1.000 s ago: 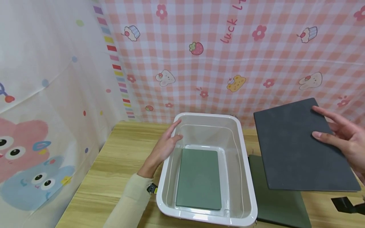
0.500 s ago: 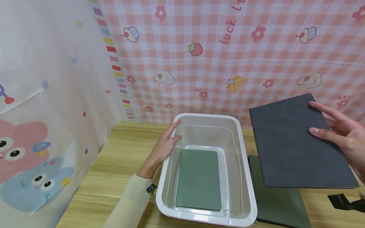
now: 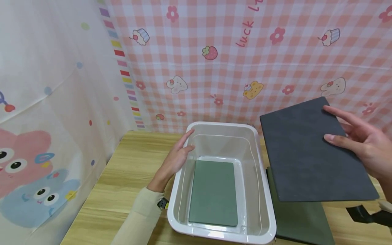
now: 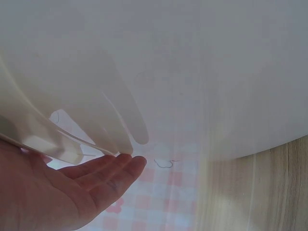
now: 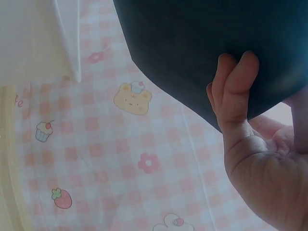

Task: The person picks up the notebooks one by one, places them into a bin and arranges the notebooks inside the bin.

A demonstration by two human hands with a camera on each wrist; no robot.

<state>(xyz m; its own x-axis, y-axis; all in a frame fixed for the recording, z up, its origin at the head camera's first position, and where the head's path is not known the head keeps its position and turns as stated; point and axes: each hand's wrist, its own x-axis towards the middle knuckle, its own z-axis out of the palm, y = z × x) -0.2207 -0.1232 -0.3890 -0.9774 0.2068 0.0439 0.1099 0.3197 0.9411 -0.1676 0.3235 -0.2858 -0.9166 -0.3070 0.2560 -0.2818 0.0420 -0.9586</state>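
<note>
The right hand (image 3: 365, 137) is pinching a flat, rectangular dark grey board (image 3: 312, 156) at its right edge, holding it tilted above the wooden table (image 3: 131, 160), right of a white plastic bin (image 3: 220, 125) standing near the back edge. The left hand (image 3: 178, 159) is resting, fingers extended, at the bin's left rim. With its far side hanging unsupported, the board risks pivoting and knocking the rim.

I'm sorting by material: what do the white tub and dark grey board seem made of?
White tub: probably glossy plastic, from its bright highlights and moulded shape. Dark grey board: matte, faintly mottled; perhaps rubber or imitation leather, but unclear.
</note>
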